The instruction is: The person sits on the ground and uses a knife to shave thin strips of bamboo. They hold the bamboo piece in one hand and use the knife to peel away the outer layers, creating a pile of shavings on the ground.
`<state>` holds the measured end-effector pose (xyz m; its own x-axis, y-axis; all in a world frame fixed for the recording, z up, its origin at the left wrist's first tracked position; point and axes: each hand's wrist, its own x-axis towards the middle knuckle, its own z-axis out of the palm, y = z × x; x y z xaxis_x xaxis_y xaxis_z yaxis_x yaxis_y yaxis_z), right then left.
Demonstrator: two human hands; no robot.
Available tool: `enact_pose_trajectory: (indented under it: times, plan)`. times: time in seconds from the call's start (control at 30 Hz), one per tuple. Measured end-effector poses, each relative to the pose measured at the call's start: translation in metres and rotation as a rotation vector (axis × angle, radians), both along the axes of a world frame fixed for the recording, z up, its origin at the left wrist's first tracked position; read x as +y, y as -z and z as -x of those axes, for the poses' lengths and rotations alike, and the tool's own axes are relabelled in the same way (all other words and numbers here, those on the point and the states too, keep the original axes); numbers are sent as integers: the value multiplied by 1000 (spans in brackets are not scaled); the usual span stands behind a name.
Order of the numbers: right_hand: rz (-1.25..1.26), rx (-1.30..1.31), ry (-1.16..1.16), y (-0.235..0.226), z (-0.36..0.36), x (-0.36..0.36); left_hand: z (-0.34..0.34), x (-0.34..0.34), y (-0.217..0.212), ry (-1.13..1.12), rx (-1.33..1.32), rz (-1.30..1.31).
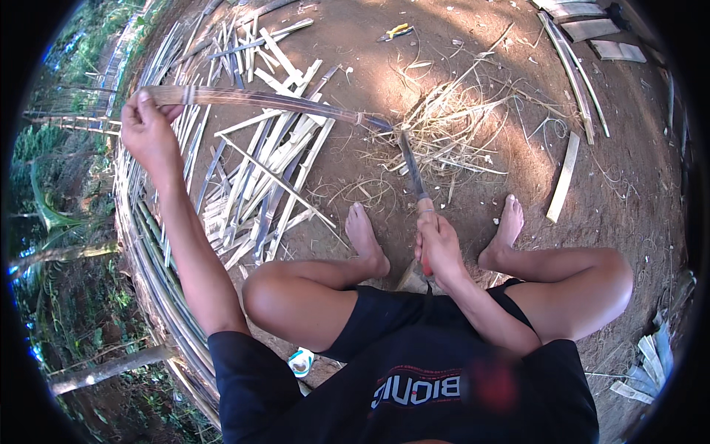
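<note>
Out to the far left, my left hand (151, 133) pinches one end of a long bamboo strip (274, 101). The strip runs across in front of me, slightly bowed, with darker joints along it. Low between my knees, my right hand (439, 248) is wrapped round the handle of a knife (411, 164). Its long dark blade points away from me, and the tip meets or lies very near the strip's right end. Beyond the blade lies a heap of thin bamboo shavings (458, 122).
Split bamboo pieces (266, 170) lie piled at left, beside long poles (166, 259) along the edge. Yellow-handled pliers (396, 32) rest on the dirt ahead. A flat slat (564, 177) and long strips (573, 74) lie at right. My bare feet flank the knife.
</note>
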<state>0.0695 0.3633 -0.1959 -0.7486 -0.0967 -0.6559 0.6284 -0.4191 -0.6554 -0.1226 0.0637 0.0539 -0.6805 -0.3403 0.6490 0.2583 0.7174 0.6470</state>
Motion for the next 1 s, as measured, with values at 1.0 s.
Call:
enact_pose_trajectory:
  times: [1.0]
  plan:
    - [-785,119,-752,158,104,-11,-99,-14,40,233,16,-32]
